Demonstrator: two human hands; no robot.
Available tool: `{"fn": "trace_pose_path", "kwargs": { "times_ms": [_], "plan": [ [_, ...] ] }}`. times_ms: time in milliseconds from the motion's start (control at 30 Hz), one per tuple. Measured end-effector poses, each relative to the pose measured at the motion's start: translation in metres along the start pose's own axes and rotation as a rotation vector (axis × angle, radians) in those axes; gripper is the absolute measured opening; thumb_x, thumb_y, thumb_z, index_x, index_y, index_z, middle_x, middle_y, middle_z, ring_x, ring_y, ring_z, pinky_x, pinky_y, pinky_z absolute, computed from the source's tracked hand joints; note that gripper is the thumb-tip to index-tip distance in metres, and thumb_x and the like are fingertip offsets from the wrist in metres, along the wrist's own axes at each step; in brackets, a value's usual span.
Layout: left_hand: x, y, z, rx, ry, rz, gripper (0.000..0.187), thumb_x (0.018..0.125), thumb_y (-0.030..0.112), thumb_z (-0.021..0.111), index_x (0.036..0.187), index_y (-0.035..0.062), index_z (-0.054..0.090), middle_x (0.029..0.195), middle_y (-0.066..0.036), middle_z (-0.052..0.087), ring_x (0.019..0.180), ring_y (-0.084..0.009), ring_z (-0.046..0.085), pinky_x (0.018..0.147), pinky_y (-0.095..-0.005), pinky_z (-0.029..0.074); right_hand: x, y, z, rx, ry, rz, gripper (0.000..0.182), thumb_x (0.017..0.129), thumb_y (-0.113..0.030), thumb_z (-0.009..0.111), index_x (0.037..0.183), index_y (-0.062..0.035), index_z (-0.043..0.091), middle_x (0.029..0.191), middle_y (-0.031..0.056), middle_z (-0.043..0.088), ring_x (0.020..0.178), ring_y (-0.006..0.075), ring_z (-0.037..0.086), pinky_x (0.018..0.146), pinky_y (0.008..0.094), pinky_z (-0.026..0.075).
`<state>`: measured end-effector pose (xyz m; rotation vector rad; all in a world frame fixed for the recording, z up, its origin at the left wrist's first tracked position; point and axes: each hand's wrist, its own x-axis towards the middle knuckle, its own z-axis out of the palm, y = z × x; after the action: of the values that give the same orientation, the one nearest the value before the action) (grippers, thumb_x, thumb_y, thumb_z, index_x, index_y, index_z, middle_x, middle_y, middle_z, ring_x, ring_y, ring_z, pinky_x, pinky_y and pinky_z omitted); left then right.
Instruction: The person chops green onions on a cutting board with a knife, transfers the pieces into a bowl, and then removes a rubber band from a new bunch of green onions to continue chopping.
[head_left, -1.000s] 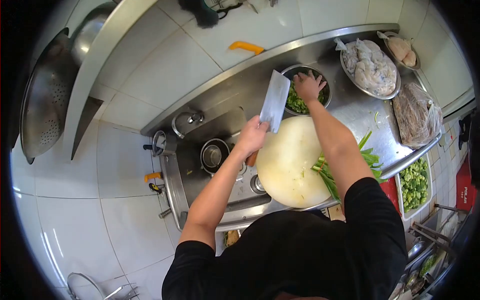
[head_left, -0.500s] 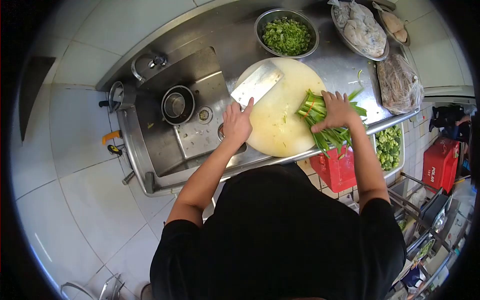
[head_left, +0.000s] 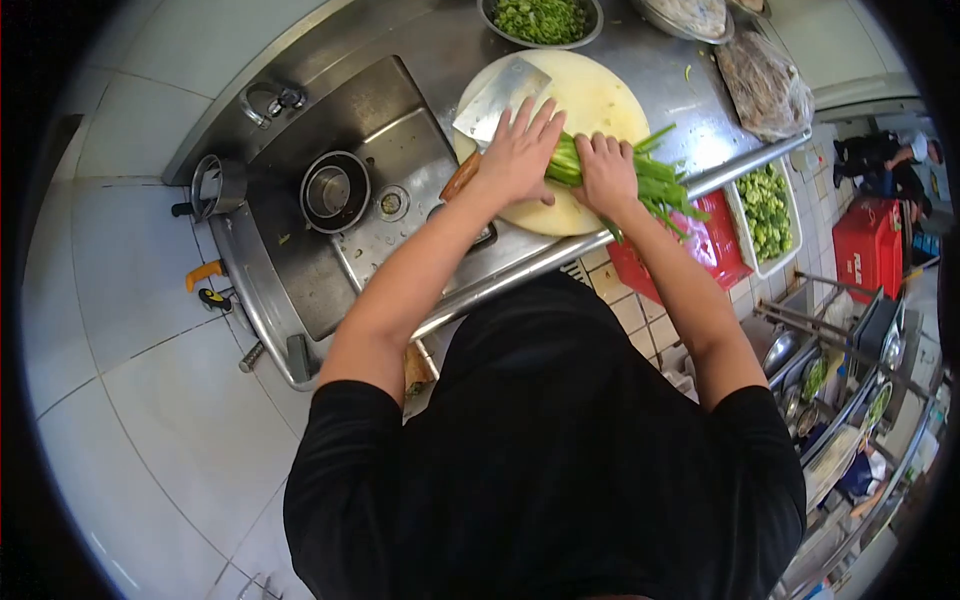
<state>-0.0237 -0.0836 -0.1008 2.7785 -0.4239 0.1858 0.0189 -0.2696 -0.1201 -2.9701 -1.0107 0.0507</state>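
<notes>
A bunch of long green stalks point(head_left: 655, 185) lies over the near right part of the round chopping board point(head_left: 605, 90), its leafy ends reaching past the counter edge. My right hand point(head_left: 607, 178) is closed around the bunch from above. My left hand point(head_left: 520, 155) is open with fingers spread, its palm side at the cut ends of the stalks. Beside it a cleaver point(head_left: 505, 97) rests flat on the board; its wooden handle point(head_left: 460, 178) sticks out over the left edge, partly behind my left wrist.
Left of the board is a steel sink point(head_left: 290, 270) holding nested bowls point(head_left: 335, 190). Behind stands a bowl point(head_left: 598, 28) of chopped greens point(head_left: 540, 18). A plastic-wrapped bundle point(head_left: 765, 85) sits at the right. Below are a red container point(head_left: 635, 275) and a tray of broccoli point(head_left: 768, 210). Another person point(head_left: 880, 160) is far right.
My left hand has left the cleaver and moved right to the stalk ends. My right hand has closed on the bunch and shifted it left on the board. The view has tilted.
</notes>
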Motion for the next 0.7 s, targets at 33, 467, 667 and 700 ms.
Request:
{"fn": "trace_pose_path", "kwargs": {
  "times_ms": [33,467,667,700],
  "plan": [
    [0.009,-0.002,0.002,0.11,-0.038,0.105,0.102,0.057,0.033,0.092,0.139,0.0022,0.042,0.142,-0.017,0.045,0.142,-0.037,0.035,0.119,-0.0507,0.026,0.004,0.0,0.001,0.0,-0.008,0.013,0.077,0.06,-0.03,0.084,0.125,-0.0083,0.048,0.112,0.0133,0.056,0.109,0.0314,0.056,0.098,0.0487,0.04],
    [0.046,-0.011,0.033,0.104,-0.353,0.073,0.063,0.057,0.032,0.09,0.108,0.0091,0.063,0.105,-0.007,0.068,0.111,-0.0276,0.06,0.103,-0.0462,0.042,0.034,0.003,-0.01,0.16,-0.3,0.003,0.091,0.059,-0.048,0.089,0.124,0.002,0.049,0.115,0.0199,0.066,0.111,0.0352,0.063,0.101,0.0442,0.046],
    [0.043,-0.006,0.028,0.18,-0.409,-0.013,0.075,0.059,0.034,0.088,0.122,0.0088,0.057,0.119,-0.011,0.063,0.123,-0.0276,0.053,0.108,-0.0475,0.037,0.038,0.01,0.003,0.22,-0.293,-0.023,0.082,0.064,-0.048,0.085,0.119,0.0034,0.053,0.115,0.0205,0.065,0.112,0.0352,0.063,0.099,0.0456,0.048],
    [0.043,-0.004,0.025,0.214,-0.39,-0.009,0.08,0.061,0.035,0.088,0.129,0.0082,0.053,0.125,-0.012,0.06,0.128,-0.0273,0.05,0.11,-0.0471,0.036,0.039,0.009,0.002,0.233,-0.282,-0.036,0.082,0.064,-0.048,0.085,0.119,0.0034,0.053,0.115,0.0205,0.065,0.112,0.0352,0.063,0.099,0.0456,0.048]
  ]
}}
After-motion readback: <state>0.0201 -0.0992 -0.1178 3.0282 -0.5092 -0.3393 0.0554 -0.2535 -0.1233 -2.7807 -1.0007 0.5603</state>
